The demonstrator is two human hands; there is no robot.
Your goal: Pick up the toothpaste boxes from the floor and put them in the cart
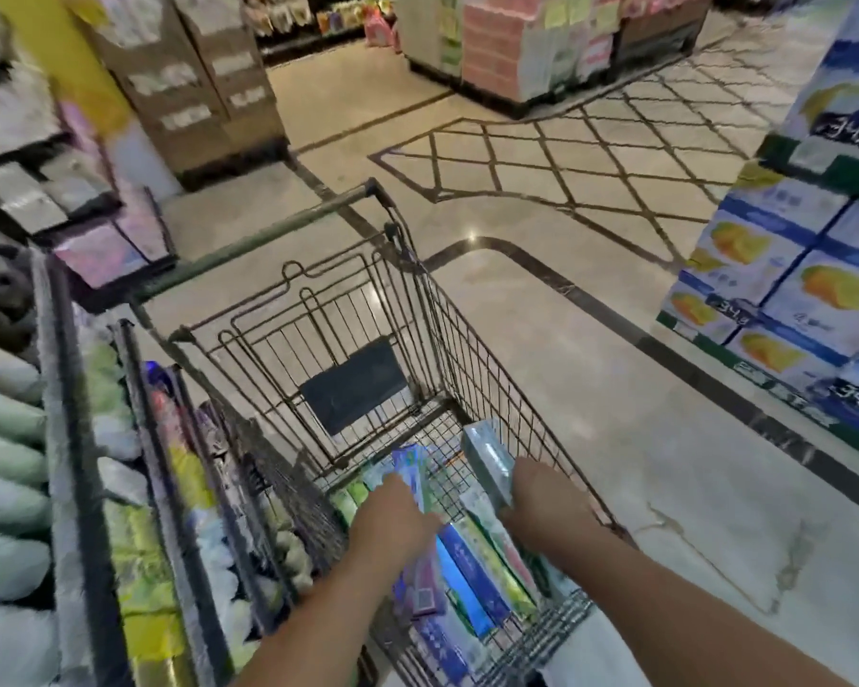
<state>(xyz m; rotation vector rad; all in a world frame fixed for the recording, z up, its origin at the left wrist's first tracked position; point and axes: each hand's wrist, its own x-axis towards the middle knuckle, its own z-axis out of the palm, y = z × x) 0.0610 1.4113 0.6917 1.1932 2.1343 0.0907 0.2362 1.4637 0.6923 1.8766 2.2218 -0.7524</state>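
Cardboard, thin and glossy, that's what these toothpaste boxes (467, 577) are, and most of them lie heaped in the near end of the wire cart (472, 339), blue, green and purple packs overlapping each other. On the left, packed store shelves (70, 438) run just beside the cart's side. Then the left hand (393, 520) is down in the basket, fingers curled over a blue-and-green box (410, 471) at its near end, so it looks closed on it. Over to the right, the right hand (546, 508) is wrapped round the near end of a pale silvery box (487, 458) that tilts up toward the far side. These should be light, stiff along their length but easy to crush, and a bit slick, so I'd take them across the long flat faces near the middle, not by an end. Farther right, open marble floor (616, 414), with no boxes showing on it in this view
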